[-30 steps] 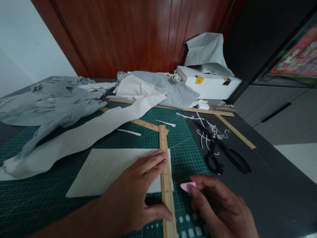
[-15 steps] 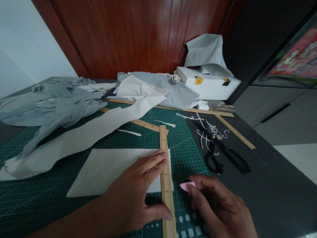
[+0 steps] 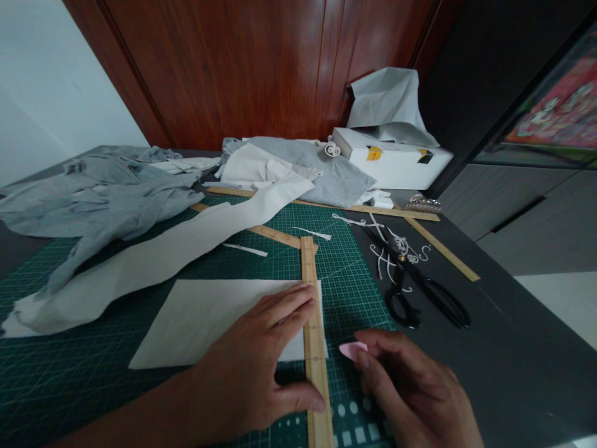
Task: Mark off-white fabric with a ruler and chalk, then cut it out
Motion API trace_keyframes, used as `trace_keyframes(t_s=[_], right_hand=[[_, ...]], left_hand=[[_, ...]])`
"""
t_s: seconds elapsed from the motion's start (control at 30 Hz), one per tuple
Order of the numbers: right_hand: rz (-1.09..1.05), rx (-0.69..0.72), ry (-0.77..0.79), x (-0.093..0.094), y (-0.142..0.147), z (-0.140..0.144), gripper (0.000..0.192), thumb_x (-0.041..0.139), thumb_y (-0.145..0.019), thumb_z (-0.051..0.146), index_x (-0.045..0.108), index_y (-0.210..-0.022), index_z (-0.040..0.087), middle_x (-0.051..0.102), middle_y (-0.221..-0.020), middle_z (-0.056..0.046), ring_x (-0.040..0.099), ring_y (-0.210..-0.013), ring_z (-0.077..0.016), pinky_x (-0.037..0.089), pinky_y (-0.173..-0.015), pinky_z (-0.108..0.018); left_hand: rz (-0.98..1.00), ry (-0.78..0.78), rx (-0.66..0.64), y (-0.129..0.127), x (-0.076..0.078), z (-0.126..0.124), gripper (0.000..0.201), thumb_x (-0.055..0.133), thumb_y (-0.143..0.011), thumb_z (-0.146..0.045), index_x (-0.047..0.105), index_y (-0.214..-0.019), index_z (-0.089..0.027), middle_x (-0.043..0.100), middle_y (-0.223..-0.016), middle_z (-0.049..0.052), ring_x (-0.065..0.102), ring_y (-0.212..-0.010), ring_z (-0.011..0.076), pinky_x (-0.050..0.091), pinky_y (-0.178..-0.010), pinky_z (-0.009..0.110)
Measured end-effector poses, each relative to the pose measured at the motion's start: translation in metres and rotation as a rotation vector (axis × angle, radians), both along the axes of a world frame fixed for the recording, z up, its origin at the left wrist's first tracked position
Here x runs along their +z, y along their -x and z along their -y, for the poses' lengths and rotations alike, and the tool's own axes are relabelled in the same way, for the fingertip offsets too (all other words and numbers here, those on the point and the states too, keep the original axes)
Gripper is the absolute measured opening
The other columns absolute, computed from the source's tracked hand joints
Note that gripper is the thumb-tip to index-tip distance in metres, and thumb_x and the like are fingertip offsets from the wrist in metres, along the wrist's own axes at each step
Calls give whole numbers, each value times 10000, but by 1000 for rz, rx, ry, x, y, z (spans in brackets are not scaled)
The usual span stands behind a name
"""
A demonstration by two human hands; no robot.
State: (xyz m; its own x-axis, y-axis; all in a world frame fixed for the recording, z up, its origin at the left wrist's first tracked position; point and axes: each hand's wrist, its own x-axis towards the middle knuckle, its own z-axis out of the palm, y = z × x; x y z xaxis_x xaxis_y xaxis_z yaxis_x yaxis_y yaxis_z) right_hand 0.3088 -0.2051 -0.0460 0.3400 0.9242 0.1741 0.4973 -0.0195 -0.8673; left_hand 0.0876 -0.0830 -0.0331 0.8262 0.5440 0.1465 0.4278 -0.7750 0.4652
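My left hand lies flat with its fingers stretched out, fingertips and thumb resting on a wooden ruler. That ruler runs away from me across the right end of a cream fabric piece, a narrow edge of which shows to its right. Part of the fabric is hidden under my left hand and forearm. In my right hand, a small pink piece of tailor's chalk is pinched between thumb and fingers. Its tip points left, just right of the ruler and apart from the fabric. Beneath all this is a green cutting mat.
Black scissors lie at the right among white cord scraps. A long cream strip crosses the mat, near grey cloth. More wooden rulers lie behind. A white box stands at the back.
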Motion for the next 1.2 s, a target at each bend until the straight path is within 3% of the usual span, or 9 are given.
trace_keyframes(t_s=[0.2,0.37,0.53,0.73,1.0,1.2], right_hand=[[12,-6,3,2,0,1,110,716,-941,382,811,-958,329,797,-765,71,700,-563,-124,592,-616,-218],[31,-5,6,3,-1,1,118,723,-929,371,821,-969,322,814,-778,59,701,-547,-124,542,-519,-215],[29,-23,-4,3,0,1,119,718,-923,371,827,-947,327,822,-775,67,758,-597,-129,585,-596,-202],[49,-7,-2,3,-1,0,124,730,-929,381,827,-946,304,825,-766,32,746,-543,-154,576,-505,-228],[18,16,-36,0,-2,-1,104,741,-920,343,825,-970,311,807,-749,38,739,-549,-145,593,-544,-219],[-193,167,-5,10,-9,-13,102,749,-934,313,783,-1026,287,753,-700,32,709,-574,-151,586,-541,-221]], left_hand=[[42,-34,5,-4,4,2,972,887,-744,-607,512,-1546,-205,475,-1641,148,435,-1515,366,442,-1241,558],[17,-84,-23,-4,8,5,923,871,-768,-580,510,-1513,-172,536,-1565,151,435,-1482,366,422,-1245,575],[9,-67,-25,-4,9,5,901,857,-777,-541,500,-1519,-173,521,-1576,153,430,-1481,372,420,-1237,584],[30,-25,-17,-6,13,7,873,869,-761,-478,523,-1498,-163,549,-1548,152,467,-1448,373,416,-1236,577],[-9,-64,-30,-7,17,7,862,841,-782,-477,516,-1498,-126,559,-1531,165,486,-1420,368,419,-1222,562],[-10,-79,-35,-7,15,6,833,828,-789,-481,520,-1493,-159,572,-1522,153,500,-1407,371,431,-1198,568]])
